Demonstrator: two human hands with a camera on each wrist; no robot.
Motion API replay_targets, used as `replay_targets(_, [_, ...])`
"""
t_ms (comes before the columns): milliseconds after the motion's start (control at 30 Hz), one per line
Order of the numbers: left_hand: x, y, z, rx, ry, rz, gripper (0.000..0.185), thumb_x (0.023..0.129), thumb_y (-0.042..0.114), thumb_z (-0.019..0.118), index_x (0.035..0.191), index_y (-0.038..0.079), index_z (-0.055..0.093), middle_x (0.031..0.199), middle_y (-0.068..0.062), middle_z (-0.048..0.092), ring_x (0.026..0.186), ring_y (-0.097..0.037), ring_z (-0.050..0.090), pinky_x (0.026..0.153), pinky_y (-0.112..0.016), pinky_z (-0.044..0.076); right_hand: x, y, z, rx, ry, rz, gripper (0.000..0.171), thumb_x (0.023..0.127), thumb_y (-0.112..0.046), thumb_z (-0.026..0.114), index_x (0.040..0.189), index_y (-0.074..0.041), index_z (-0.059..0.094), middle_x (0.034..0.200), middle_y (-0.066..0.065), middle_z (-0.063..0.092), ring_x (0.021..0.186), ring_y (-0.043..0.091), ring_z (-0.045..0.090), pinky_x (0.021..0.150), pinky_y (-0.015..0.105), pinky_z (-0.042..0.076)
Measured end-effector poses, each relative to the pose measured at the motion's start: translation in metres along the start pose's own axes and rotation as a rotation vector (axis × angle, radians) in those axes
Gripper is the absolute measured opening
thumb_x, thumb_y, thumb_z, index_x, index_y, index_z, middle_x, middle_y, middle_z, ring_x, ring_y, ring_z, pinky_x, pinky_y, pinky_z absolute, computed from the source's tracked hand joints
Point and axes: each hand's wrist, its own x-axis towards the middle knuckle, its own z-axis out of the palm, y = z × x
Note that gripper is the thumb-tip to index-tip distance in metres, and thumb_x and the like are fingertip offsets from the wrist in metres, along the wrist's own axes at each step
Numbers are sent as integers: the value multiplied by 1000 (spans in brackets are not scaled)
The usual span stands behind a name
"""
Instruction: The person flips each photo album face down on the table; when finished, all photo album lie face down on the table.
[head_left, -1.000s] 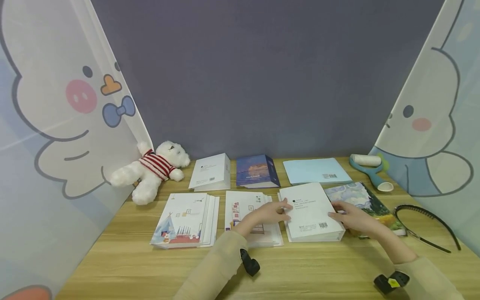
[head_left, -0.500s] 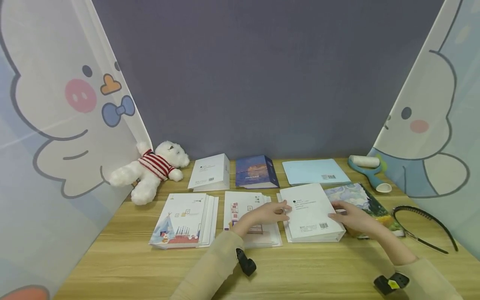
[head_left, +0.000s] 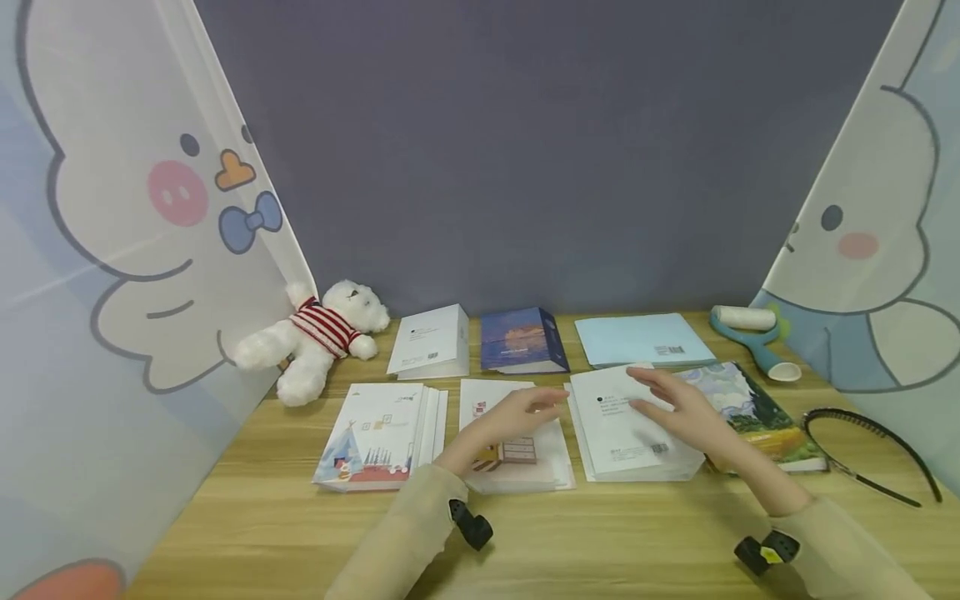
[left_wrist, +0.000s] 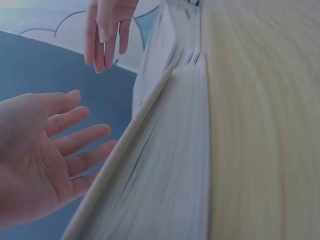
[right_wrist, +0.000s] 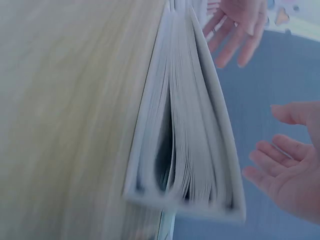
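Observation:
A white photo album (head_left: 622, 433) with small print and a barcode on its cover lies front centre-right on the table; its thick spine and loose pages (right_wrist: 182, 125) show in the right wrist view. My left hand (head_left: 517, 412) hovers just left of it, above a white illustrated album (head_left: 517, 467), fingers relaxed and holding nothing. Over the right part of the white album hangs my right hand (head_left: 686, 417), thumb and fingers spread apart, apparently off the cover. Both wrist views show spread, bare fingers on each hand.
Another illustrated album (head_left: 367, 442) lies at front left. Behind are a white album (head_left: 427, 337), a dark blue one (head_left: 517, 342) and a light blue one (head_left: 641, 340). A painted-cover book (head_left: 757, 417), headband (head_left: 873, 421), lint roller (head_left: 750, 333) and plush bear (head_left: 322, 333) flank them.
Both hands have let go of the white album's sides. The left hand has drawn slightly left and up; the right has risen over the cover. The head view has shifted a little.

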Motion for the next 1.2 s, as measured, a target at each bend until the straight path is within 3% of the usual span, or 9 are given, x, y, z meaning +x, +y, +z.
replay_targets(133, [-15,-5,-15,14,58,-12,42,100,32,45,138,15,47,139,-3,51,128,-20,48,105,-37,41,15,-11,18,-35,-33,-78,45,91,-16,62,132,-3,50,131,16,54,119,33,51,97,39,46])
replay_targets(200, [-23,-9,-23,18,94,-16,43,99,34,46,138,16,47,139,-1,50,129,-20,46,107,-39,38,22,-18,27,-25,-69,-95,46,91,-17,63,133,-3,50,131,15,54,120,33,52,96,47,45])
replay_targets(333, [-37,-18,-36,15,183,-30,42,98,33,48,136,16,50,138,-2,51,130,-23,45,109,-44,36,30,-31,39,-8,-135,-124,48,89,-15,65,133,-3,50,132,15,55,120,34,52,96,48,46])
replay_targets(567, [-62,-34,-50,42,360,-139,38,95,24,56,132,14,55,136,-7,53,129,-30,45,104,-49,39,38,-47,63,25,-255,-162,50,91,-25,63,135,-5,49,135,15,52,122,36,50,97,49,45])
replay_targets(700, [-75,-47,-53,24,416,-188,40,92,19,61,131,11,55,136,-11,53,126,-33,49,100,-47,44,43,-53,76,33,-331,-180,52,92,-29,60,136,-5,47,138,13,50,127,35,46,101,51,41])
replay_targets(867, [-83,-61,-52,-4,400,-252,48,88,21,67,132,9,53,131,-15,56,110,-33,61,87,-41,54,45,-59,86,49,-393,-175,53,91,-28,62,136,-2,47,139,12,49,130,35,42,105,52,36])
replay_targets(1067, [-85,-64,-51,27,322,-271,60,87,28,67,138,5,45,125,-19,59,106,-35,62,87,-43,53,46,-60,92,20,-458,-73,64,86,-36,67,137,-3,46,143,19,42,132,40,37,106,57,33])
replay_targets(1200, [-88,-66,-52,51,284,-280,59,90,33,63,136,1,47,123,-17,61,108,-34,61,90,-44,51,46,-60,94,-4,-488,18,75,81,-40,72,138,0,44,146,25,34,134,45,31,107,60,29])
